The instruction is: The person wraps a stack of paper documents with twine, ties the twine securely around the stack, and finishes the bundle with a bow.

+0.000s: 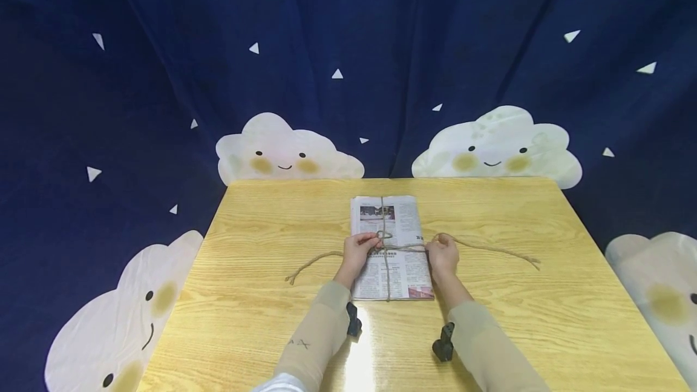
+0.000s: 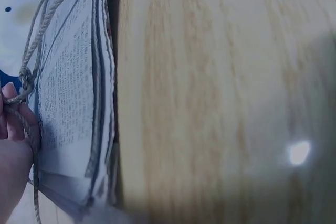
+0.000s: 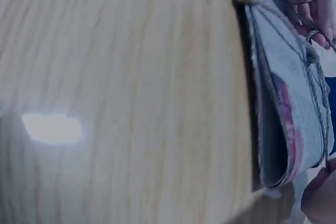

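Note:
A folded stack of newspapers (image 1: 405, 274) lies on the table with jute twine (image 1: 388, 286) crossed over it lengthwise and crosswise. A knot (image 2: 26, 77) sits where the strands meet near the middle. At the stack's left side my left hand (image 1: 357, 254) pinches the twine by the knot, and a small loop stands beside its fingertips. My right hand (image 1: 443, 254) grips a strand at the right edge, drawn out from the knot. In the right wrist view the right hand (image 3: 320, 198) is mostly cut off, so its fingertips are hidden.
Two loose twine ends trail over the wooden table (image 1: 261, 222), one left and one right (image 1: 506, 251). Small black cameras (image 1: 443, 343) are strapped at both wrists. Behind the table hangs a dark blue curtain (image 1: 327, 17) with cloud shapes.

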`<state>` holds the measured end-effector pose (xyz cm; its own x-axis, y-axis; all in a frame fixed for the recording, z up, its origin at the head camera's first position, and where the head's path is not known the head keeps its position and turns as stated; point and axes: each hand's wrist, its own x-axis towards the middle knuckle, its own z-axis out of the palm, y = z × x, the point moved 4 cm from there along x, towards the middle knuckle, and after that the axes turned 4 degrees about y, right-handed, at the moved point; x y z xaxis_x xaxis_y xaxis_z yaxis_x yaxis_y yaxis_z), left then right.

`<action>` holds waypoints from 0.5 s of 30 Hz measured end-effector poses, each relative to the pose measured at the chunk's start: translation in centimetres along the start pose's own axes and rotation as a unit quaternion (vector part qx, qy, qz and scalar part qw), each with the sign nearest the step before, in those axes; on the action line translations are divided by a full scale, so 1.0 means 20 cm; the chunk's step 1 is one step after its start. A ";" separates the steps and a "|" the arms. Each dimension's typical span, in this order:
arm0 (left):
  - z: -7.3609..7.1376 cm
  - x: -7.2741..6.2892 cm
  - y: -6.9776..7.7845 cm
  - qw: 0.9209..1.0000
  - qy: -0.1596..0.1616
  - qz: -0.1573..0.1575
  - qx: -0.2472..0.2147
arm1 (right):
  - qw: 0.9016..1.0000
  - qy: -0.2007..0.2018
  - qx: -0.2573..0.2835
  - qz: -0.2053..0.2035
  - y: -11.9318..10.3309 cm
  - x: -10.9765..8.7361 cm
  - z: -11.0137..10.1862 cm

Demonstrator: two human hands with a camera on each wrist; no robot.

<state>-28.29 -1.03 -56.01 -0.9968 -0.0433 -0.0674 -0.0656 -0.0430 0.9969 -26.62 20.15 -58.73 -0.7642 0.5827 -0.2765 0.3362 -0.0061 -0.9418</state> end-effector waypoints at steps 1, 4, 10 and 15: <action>0.00 0.00 0.00 1.000 0.004 0.003 0.001 | 1.000 0.010 0.002 0.003 -0.01 0.00 0.00; 0.00 0.00 0.00 1.000 0.009 0.004 -0.001 | 0.998 0.049 0.040 0.022 -0.02 0.02 -0.01; -0.01 0.01 -0.04 1.000 0.005 -0.007 -0.007 | 0.969 0.117 0.200 0.087 -0.01 0.09 -0.08; -0.01 0.06 -0.11 1.000 0.006 -0.010 -0.022 | 0.959 0.148 0.218 0.109 0.01 0.12 -0.15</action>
<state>-29.26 -1.20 -58.35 -0.9947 -0.0540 -0.0880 -0.0831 -0.0884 0.9926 -26.73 24.00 -58.96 -0.4912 0.7337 -0.4695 0.1581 -0.4550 -0.8763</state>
